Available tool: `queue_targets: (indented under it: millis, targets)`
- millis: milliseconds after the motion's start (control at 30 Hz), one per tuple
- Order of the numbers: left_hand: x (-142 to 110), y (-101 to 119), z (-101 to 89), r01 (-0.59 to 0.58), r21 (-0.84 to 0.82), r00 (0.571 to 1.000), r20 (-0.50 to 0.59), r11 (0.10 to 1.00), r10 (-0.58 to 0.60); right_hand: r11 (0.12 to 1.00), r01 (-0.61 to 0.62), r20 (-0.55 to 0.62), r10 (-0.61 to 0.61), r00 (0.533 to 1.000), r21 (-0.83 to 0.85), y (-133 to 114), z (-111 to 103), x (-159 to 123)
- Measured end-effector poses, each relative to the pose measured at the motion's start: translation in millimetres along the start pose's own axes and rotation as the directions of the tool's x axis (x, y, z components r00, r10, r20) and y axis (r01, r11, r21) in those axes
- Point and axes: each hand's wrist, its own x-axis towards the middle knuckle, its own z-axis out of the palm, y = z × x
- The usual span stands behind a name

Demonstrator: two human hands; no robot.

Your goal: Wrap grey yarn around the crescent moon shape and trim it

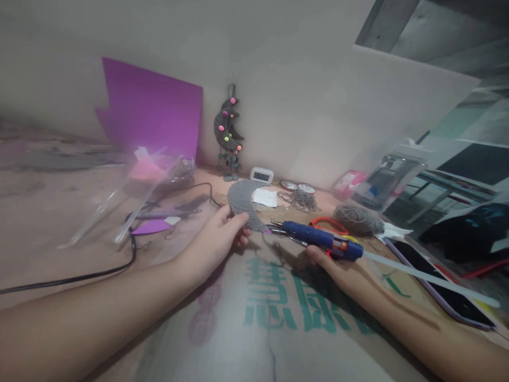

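Between the thumb and fingers of my left hand (226, 231) is a crescent moon (243, 199) wrapped in grey yarn, its lower tip pointing right. My right hand (330, 265) is closed around a blue hot glue gun (310, 236), whose nozzle points left, close to that lower tip. A long translucent glue stick (429, 278) sticks out of the gun's back end, and a small red light glows on its body. Behind the gun lie orange-handled scissors (328, 225), partly hidden by it. A bit of purple shows at the crescent's lower tip.
A finished moon hanging with pompoms (227, 127) leans on the wall beside a purple sheet (159, 111). A small digital clock (261, 175), a grey yarn ball (356, 218) and a phone (441, 286) lie around. Clear glue sticks (137, 212) and a black cable (91, 277) are at left.
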Motion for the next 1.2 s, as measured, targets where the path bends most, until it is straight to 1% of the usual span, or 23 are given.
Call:
queue_targets:
  millis: [133, 200, 267, 367, 467, 567, 600, 667, 733, 800, 867, 900, 933, 967, 1033, 1067, 1133, 1200]
  targets:
    - [0.9, -1.1, -0.3, 0.007, -0.008, 1.000, 0.006, 1.000, -0.007, 0.992, -0.122, -0.017, 0.122, 0.992, -0.014, 3.9, -0.1, 6.2]
    - [1.6, -2.0, -0.4, 0.007, -0.005, 1.000, 0.007, 1.000, -0.007, 0.984, -0.173, -0.033, 0.174, 0.984, 0.043, 4.9, 0.0, 9.0]
    - [2.2, -3.2, -0.6, 0.001, 0.000, 1.000, 0.011, 1.000, -0.001, 0.968, -0.201, -0.051, 0.211, 0.976, 0.152, 5.9, 0.8, 10.3]
    - [3.2, -5.5, -1.1, -0.010, 0.000, 1.000, 0.021, 1.000, 0.010, 0.936, -0.191, -0.070, 0.220, 0.973, 0.294, 7.8, 2.0, 9.3]
    - [3.9, -7.2, -1.5, -0.017, -0.012, 1.000, 0.020, 1.000, 0.017, 0.932, -0.154, -0.159, 0.216, 0.963, 0.328, 11.1, -0.7, 8.2]
    - [4.6, -7.4, -1.1, -0.021, -0.031, 1.000, 0.016, 0.999, 0.021, 0.930, -0.138, -0.296, 0.246, 0.923, 0.342, 16.0, -8.7, 11.3]
    - [4.9, -7.3, -0.8, -0.023, -0.036, 1.000, 0.014, 0.999, 0.024, 0.927, -0.143, -0.327, 0.262, 0.908, 0.346, 17.4, -11.9, 13.7]
    - [5.9, -7.5, -0.4, -0.029, -0.043, 0.999, 0.019, 0.999, 0.030, 0.921, -0.178, -0.347, 0.302, 0.888, 0.346, 18.2, -17.6, 21.2]
    - [7.0, -8.4, -0.4, -0.030, -0.042, 0.999, 0.028, 0.999, 0.031, 0.907, -0.227, -0.309, 0.342, 0.887, 0.354, 15.3, -21.0, 32.8]
    - [7.6, -9.3, -0.8, -0.026, -0.036, 0.999, 0.033, 0.999, 0.028, 0.906, -0.256, -0.213, 0.338, 0.917, 0.336, 10.4, -21.0, 49.4]
    - [7.6, -9.8, -1.1, -0.026, -0.034, 0.999, 0.030, 0.999, 0.027, 0.943, -0.209, -0.099, 0.241, 0.966, 0.259, 7.6, -16.7, 70.8]
    - [7.4, -9.9, -1.2, -0.025, -0.036, 0.999, 0.026, 0.999, 0.025, 0.960, -0.181, -0.061, 0.198, 0.978, 0.215, 8.2, -12.6, 82.7]
    - [7.3, -9.8, -1.1, -0.023, -0.040, 0.999, 0.023, 0.999, 0.024, 0.968, -0.160, -0.033, 0.170, 0.985, 0.193, 10.4, -7.3, 94.9]
    - [7.3, -9.8, -1.0, -0.019, -0.046, 1.000, 0.024, 0.999, 0.020, 0.968, -0.162, -0.034, 0.171, 0.985, 0.194, 14.1, -0.7, 106.8]
    - [7.8, -10.2, -0.7, -0.017, -0.054, 0.999, 0.030, 0.998, 0.018, 0.961, -0.208, 0.022, 0.208, 0.978, 0.183, 24.1, 15.6, 127.8]
    - [8.2, -10.7, -0.6, -0.018, -0.055, 0.999, 0.037, 0.998, 0.020, 0.957, -0.222, 0.031, 0.220, 0.975, 0.188, 29.2, 24.8, 136.3]
    - [9.2, -11.9, -0.3, -0.018, -0.052, 0.999, 0.043, 0.999, 0.020, 0.951, -0.242, 0.065, 0.233, 0.970, 0.195, 36.9, 43.8, 148.4]
    - [9.9, -13.0, -0.1, -0.009, -0.050, 0.999, 0.044, 0.999, 0.011, 0.944, -0.253, 0.091, 0.238, 0.967, 0.213, 39.3, 62.0, 155.2]
